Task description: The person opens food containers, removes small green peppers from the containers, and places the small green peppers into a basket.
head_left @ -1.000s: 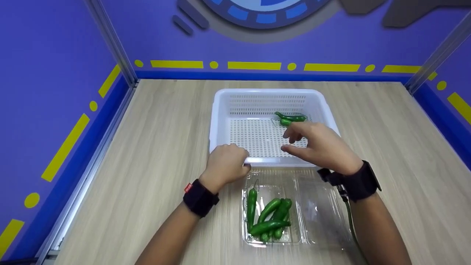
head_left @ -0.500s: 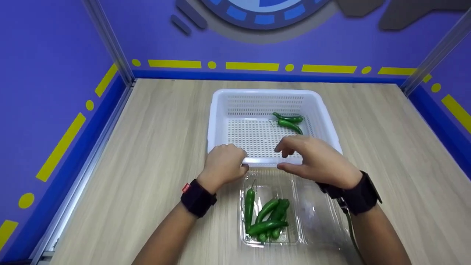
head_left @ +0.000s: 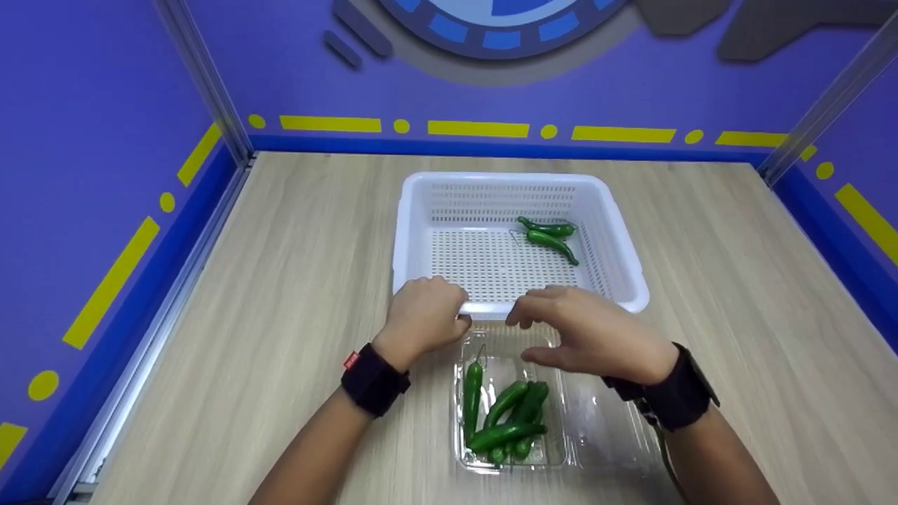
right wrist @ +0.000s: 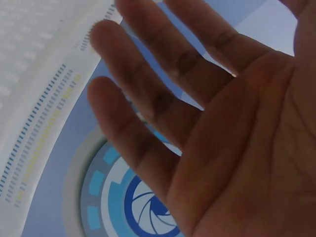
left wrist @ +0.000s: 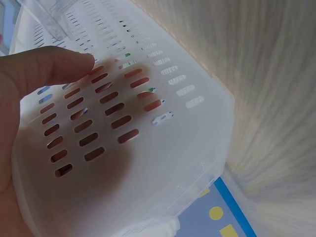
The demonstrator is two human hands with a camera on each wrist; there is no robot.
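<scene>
A white basket [head_left: 401, 238] sits at centre frame, a clear box [head_left: 564, 421] below it. The right hand [head_left: 596, 333], fingers loosely bent and parted, hovers empty over the box; the left hand [head_left: 424, 314] grips the basket's lower-left rim. Green peppers [head_left: 505, 435] lie in both.

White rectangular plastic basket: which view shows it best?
The head view: the white rectangular plastic basket shows most of its floor and rim. The left wrist view shows a slotted wall close up; the right, only a blurred part.
</scene>
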